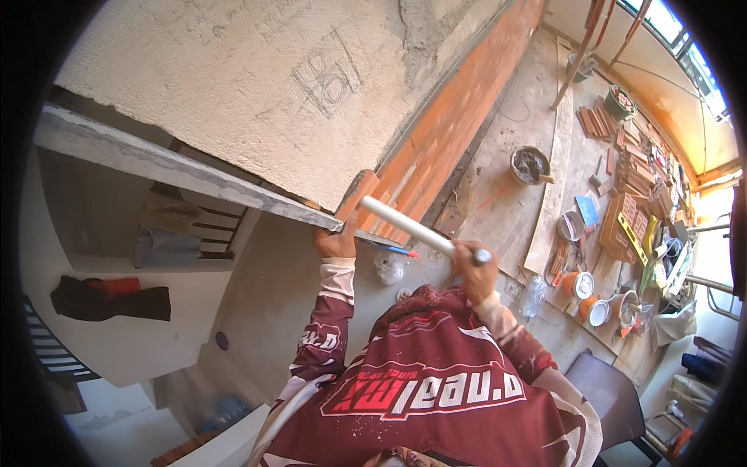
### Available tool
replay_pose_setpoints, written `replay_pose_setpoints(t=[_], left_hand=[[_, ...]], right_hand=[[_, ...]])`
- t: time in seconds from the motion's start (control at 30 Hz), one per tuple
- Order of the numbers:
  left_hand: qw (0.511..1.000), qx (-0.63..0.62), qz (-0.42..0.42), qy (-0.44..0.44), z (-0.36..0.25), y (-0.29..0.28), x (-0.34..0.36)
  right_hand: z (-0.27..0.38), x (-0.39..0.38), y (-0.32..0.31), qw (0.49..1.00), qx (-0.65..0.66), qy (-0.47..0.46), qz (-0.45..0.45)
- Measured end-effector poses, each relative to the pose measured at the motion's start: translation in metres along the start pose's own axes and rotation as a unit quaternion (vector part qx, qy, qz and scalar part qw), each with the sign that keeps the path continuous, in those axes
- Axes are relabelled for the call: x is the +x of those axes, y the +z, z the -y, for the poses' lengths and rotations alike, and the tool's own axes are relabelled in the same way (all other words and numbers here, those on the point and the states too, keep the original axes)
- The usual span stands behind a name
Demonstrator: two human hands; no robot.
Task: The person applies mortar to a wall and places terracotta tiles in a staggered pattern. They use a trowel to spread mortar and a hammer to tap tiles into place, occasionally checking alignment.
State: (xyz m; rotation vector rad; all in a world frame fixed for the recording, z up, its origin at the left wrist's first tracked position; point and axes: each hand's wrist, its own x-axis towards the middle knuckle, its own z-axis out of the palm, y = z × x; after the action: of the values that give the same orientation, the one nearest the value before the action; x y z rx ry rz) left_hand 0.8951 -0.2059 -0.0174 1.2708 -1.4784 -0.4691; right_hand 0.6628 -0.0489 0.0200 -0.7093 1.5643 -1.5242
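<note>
My right hand (pixel 476 272) is closed round the butt end of a white-handled tool (pixel 412 227). Its handle slants up and left, and the far end meets a thin orange brick (pixel 358 193) at the wall's corner; I cannot make out the tool's head. Against the lower end of that brick, my left hand (pixel 336 241) has its fingers curled, gripping it beside the end of a long grey straight-edge board (pixel 194 165). Orange brick courses (pixel 451 132) run along the wall's side, next to the rough cream face (pixel 257 93) with pencil marks.
On the floor to the right stand a mortar bucket (pixel 531 165), stacked bricks (pixel 638 167), a yellow level (pixel 632 237) and orange-white tubs (pixel 577 285). A clear plastic bag (pixel 389 269) lies below the brickwork. Scaffold poles (pixel 580 54) rise at the far right; dark clothing (pixel 109 297) hangs at left.
</note>
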Motion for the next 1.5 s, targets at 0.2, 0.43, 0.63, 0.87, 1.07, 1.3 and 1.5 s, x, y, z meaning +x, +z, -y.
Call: replay_pose_setpoints(t=[0.2, 0.43, 0.63, 0.87, 1.07, 1.3, 1.5], left_hand=[[0.972, -0.08, 0.054, -0.212, -0.019, -0.002, 0.002], [0.999, -0.036, -0.017, -0.032, 0.008, 0.005, -0.002], [0.998, -0.001, -0.038, -0.042, 0.002, 0.007, -0.002], [0.998, 0.045, -0.038, -0.039, -0.001, 0.007, -0.001], [0.997, 0.042, -0.052, -0.035, 0.011, 0.006, -0.005], [0.993, -0.019, -0.026, -0.11, 0.008, 0.003, -0.009], [0.997, 0.014, -0.01, -0.075, 0.022, 0.001, -0.007]], right_hand=[[0.002, 0.014, -0.018, 0.999, 0.012, 0.02, -0.025], [0.012, 0.043, -0.011, 0.995, 0.06, -0.003, -0.077], [0.006, 0.043, 0.002, 0.993, 0.105, 0.037, -0.024], [0.005, 0.039, 0.006, 0.995, 0.088, 0.047, -0.01], [0.011, 0.035, 0.007, 0.997, 0.067, 0.046, 0.009], [0.004, 0.035, -0.016, 0.997, 0.062, 0.025, -0.042], [0.008, 0.009, -0.029, 0.999, 0.012, 0.034, 0.011]])
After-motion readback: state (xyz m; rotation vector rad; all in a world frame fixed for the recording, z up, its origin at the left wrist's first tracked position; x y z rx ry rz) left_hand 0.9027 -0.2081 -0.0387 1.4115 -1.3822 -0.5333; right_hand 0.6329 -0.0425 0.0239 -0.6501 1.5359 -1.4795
